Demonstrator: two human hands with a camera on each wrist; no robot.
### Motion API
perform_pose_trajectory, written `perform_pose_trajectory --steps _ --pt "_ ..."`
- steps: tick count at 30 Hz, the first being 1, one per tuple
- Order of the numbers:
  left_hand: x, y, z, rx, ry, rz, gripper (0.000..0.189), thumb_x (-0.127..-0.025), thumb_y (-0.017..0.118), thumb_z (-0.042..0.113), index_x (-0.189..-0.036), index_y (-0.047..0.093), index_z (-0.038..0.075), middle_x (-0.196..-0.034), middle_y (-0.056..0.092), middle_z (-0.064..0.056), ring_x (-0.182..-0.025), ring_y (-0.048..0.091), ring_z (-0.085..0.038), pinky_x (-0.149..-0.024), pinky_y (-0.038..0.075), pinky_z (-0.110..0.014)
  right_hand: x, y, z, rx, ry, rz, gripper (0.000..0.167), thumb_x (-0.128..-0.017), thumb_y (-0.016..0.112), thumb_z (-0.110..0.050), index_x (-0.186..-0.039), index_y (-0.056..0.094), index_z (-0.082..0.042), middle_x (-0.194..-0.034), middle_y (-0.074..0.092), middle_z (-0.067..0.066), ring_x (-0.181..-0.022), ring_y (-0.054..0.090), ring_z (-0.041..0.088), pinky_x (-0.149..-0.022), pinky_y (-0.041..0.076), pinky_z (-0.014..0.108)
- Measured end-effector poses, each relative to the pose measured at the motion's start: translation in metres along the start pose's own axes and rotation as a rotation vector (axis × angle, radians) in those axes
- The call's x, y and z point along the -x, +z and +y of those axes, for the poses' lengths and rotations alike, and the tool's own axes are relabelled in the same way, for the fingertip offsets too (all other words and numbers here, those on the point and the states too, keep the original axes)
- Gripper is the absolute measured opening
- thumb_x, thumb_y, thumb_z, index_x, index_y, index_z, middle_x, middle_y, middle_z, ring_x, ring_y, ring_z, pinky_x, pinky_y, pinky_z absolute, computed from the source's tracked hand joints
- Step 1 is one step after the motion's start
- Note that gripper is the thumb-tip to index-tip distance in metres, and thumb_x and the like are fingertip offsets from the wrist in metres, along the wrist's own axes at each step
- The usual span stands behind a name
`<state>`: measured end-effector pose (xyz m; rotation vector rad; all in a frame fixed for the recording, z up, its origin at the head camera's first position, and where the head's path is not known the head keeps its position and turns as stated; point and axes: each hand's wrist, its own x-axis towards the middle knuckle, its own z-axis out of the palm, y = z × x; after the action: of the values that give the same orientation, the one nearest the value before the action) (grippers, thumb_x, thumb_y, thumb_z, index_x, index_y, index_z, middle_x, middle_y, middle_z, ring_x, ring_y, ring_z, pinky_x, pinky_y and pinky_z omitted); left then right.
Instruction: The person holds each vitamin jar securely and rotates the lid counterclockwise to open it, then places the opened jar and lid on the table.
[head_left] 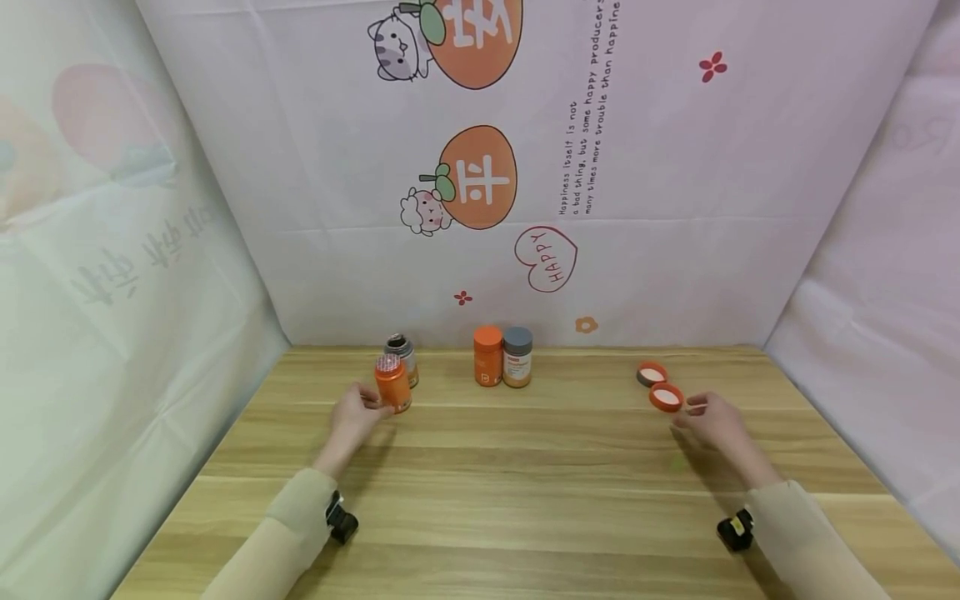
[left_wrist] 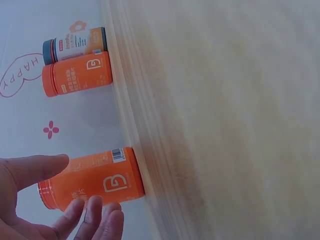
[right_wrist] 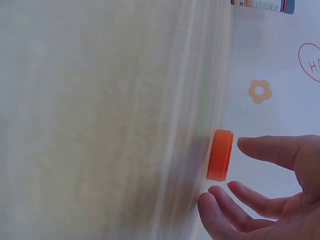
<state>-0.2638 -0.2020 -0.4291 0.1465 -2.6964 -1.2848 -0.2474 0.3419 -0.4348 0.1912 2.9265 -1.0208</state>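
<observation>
The capped orange bottle (head_left: 487,358) is the reference for all places, seen from your side of the wooden surface (head_left: 525,492). Left of it and slightly nearer to you is the uncapped orange bottle (head_left: 393,385). This stands upright on its base, its long axis vertical and its pale, patterned top upward; a white "B" mark on its side shows to your left wrist's camera. Your left hand (head_left: 358,414), also left of the reference, has its grip spread, the thumb along one side of the uncapped orange bottle and the fingers along the other; whether the skin touches it, you cannot tell. To the right of the reference and slightly nearer to you is the orange lid (head_left: 665,397), lying flat, white lining upward, its short axis vertical. Your right hand (head_left: 708,419) is farther right, its grip parted and holding nothing, thumb and fingers just beside the orange lid.

Left of the reference is the uncapped grey bottle (head_left: 410,362), upright, its dark mouth upward. Close on the reference's right stands the grey-capped bottle (head_left: 517,362), also upright. Well to the reference's right lies the grey lid (head_left: 651,374), lining upward. Behind the reference hangs a printed white backdrop (head_left: 645,250).
</observation>
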Motion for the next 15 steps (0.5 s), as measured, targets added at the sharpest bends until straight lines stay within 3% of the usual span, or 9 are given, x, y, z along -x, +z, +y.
perform_pose_trajectory --steps 7,15 --pt "0.008 0.007 0.007 -0.032 0.092 -0.010 0.023 -0.078 0.072 0.010 -0.093 0.059 -0.001 -0.091 0.066 -0.016 -0.082 0.063 -0.024 -0.076 0.051 -0.039 0.008 0.004 -0.003 0.075 -0.056 0.028 0.048 -0.090 0.060 -0.025 -0.119 0.052 0.012 -0.113 0.059 0.033 -0.103 0.055 0.047 -0.084 0.045 0.052" --pt "0.016 0.020 0.020 -0.086 0.164 -0.041 0.020 -0.079 0.072 0.011 -0.094 0.064 -0.001 -0.088 0.068 -0.011 -0.080 0.063 -0.021 -0.076 0.051 -0.038 0.011 0.012 -0.014 0.107 -0.089 -0.019 0.049 -0.091 0.059 -0.031 -0.120 0.054 0.009 -0.113 0.060 0.030 -0.102 0.057 0.044 -0.081 0.046 0.051"
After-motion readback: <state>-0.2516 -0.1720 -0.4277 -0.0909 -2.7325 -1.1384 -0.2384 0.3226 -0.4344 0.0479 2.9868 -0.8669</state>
